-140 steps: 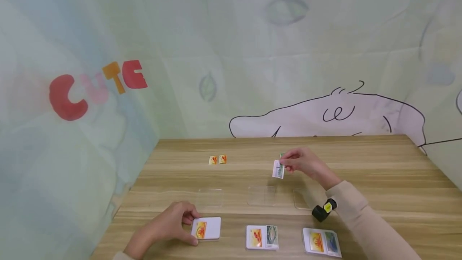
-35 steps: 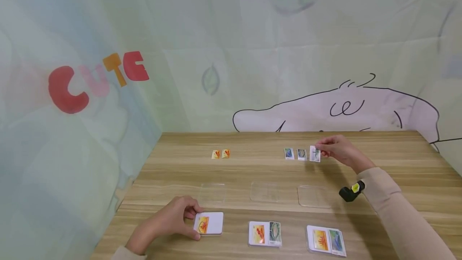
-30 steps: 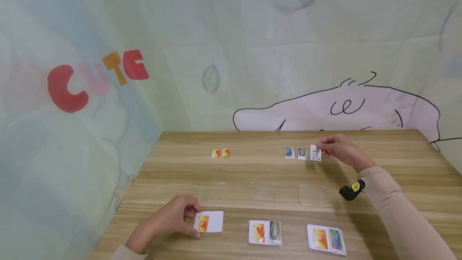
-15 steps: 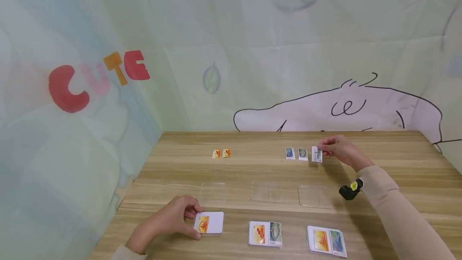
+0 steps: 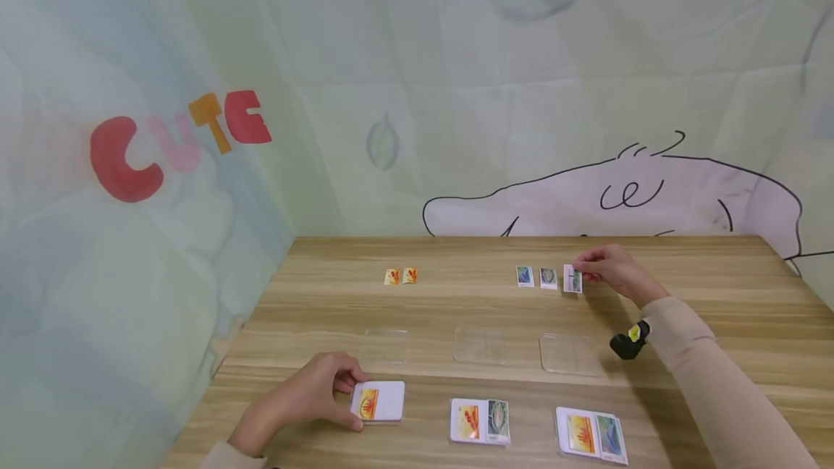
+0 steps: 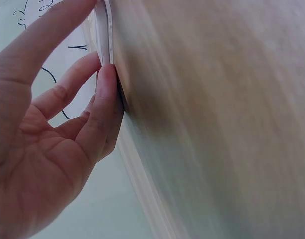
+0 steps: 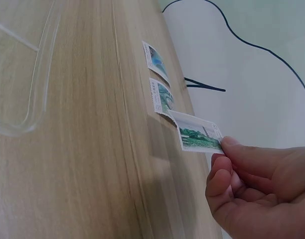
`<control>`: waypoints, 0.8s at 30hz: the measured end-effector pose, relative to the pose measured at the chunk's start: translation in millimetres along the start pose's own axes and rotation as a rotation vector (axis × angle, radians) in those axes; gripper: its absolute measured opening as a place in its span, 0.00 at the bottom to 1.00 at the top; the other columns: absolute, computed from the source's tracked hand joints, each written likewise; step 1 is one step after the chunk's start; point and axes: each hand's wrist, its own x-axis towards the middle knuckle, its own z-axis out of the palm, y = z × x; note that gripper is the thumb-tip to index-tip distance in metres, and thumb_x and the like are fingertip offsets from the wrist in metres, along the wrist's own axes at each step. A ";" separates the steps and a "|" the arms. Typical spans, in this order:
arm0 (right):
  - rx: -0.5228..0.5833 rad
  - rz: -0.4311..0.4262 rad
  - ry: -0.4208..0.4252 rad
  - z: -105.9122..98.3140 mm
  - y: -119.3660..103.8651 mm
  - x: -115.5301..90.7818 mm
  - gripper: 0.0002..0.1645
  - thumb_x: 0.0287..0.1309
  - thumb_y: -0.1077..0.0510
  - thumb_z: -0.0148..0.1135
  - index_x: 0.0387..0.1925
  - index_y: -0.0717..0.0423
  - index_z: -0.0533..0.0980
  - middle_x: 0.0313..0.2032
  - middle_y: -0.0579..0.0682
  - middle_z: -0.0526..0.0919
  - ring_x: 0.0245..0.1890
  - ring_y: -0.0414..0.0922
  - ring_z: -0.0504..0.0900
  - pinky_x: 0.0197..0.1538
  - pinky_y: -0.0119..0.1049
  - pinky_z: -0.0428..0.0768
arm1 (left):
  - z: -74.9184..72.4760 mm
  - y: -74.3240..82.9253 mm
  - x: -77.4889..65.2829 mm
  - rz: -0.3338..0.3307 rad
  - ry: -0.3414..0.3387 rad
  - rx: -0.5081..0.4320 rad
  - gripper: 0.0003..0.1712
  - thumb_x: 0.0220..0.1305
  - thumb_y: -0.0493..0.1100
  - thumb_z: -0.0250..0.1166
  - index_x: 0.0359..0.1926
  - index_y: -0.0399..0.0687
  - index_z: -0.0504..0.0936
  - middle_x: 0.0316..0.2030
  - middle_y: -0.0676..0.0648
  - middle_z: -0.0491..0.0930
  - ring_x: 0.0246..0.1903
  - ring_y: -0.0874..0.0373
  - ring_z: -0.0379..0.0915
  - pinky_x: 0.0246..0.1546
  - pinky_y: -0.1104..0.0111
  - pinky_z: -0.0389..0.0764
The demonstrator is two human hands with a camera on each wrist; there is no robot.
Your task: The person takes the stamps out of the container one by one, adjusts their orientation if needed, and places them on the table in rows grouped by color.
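My right hand (image 5: 615, 272) pinches a postage stamp (image 7: 196, 133) by its edge between thumb and finger, just above the far part of the table. It shows a green landscape under a pale sky. To its left lie a stamp with a round building (image 5: 548, 279) and a blue-green stamp (image 5: 524, 276). My left hand (image 5: 318, 395) grips the left edge of a white card (image 5: 390, 400), thumb at the near corner and fingers at the far one. An orange stamp (image 5: 368, 404) is on that card's left half. The left wrist view shows the card edge-on (image 6: 106, 35).
Two orange stamps (image 5: 392, 276) lie at the back left. Three clear plastic covers (image 5: 478, 346) form a row mid-table. Nearer stand a middle card (image 5: 469, 422) and a right card (image 5: 581, 435), each bearing two stamps. A printed cloth (image 5: 365, 56) hangs behind the table (image 5: 313, 302).
Since the earliest frame, my right hand has carried the stamp to the right, beside the two others in the back row. Lately it hovers there almost still. My left hand keeps its grip on the card.
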 end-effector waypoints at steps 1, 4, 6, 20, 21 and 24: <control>-0.005 -0.002 0.004 0.0 0.5 0.6 0.12 0.70 0.68 0.55 0.48 0.77 0.73 0.33 0.49 0.78 0.31 0.41 0.74 0.35 0.31 0.77 | -0.2 0.2 0.2 0.000 -0.001 0.003 0.28 0.39 0.46 0.85 0.41 0.41 0.83 0.39 0.50 0.79 0.37 0.60 0.75 0.41 0.68 0.81; -0.018 -0.009 0.017 0.3 2.2 2.2 0.12 0.70 0.68 0.55 0.47 0.77 0.73 0.33 0.49 0.78 0.30 0.40 0.74 0.34 0.31 0.77 | -0.5 0.6 0.6 0.001 -0.001 0.007 0.28 0.39 0.46 0.85 0.41 0.41 0.83 0.39 0.50 0.79 0.37 0.61 0.75 0.41 0.68 0.81; -0.030 -0.012 0.028 0.5 3.7 3.0 0.12 0.69 0.68 0.56 0.47 0.77 0.74 0.33 0.49 0.77 0.30 0.40 0.74 0.34 0.30 0.77 | -0.6 0.8 0.8 0.000 -0.002 0.008 0.28 0.39 0.46 0.85 0.41 0.41 0.83 0.39 0.50 0.78 0.37 0.61 0.75 0.41 0.68 0.81; -0.083 -0.026 0.073 3.4 11.6 7.1 0.08 0.66 0.69 0.59 0.42 0.75 0.76 0.30 0.47 0.77 0.28 0.40 0.73 0.31 0.30 0.76 | 1.4 0.6 -0.1 -0.007 0.005 0.006 0.29 0.38 0.45 0.86 0.41 0.41 0.83 0.38 0.50 0.79 0.36 0.61 0.76 0.40 0.68 0.81; -0.088 -0.030 0.075 3.3 12.2 7.4 0.09 0.66 0.69 0.60 0.41 0.76 0.76 0.29 0.47 0.77 0.28 0.40 0.73 0.31 0.30 0.76 | 1.6 0.7 -0.1 -0.008 0.006 0.006 0.29 0.38 0.45 0.86 0.41 0.41 0.83 0.38 0.50 0.79 0.36 0.60 0.76 0.40 0.68 0.81; -0.104 -0.044 0.083 3.4 14.6 8.7 0.09 0.65 0.69 0.61 0.41 0.77 0.75 0.28 0.47 0.77 0.27 0.39 0.73 0.30 0.30 0.76 | 2.1 1.2 -0.4 -0.009 0.005 0.002 0.29 0.38 0.45 0.86 0.41 0.41 0.83 0.38 0.50 0.79 0.36 0.61 0.76 0.40 0.67 0.81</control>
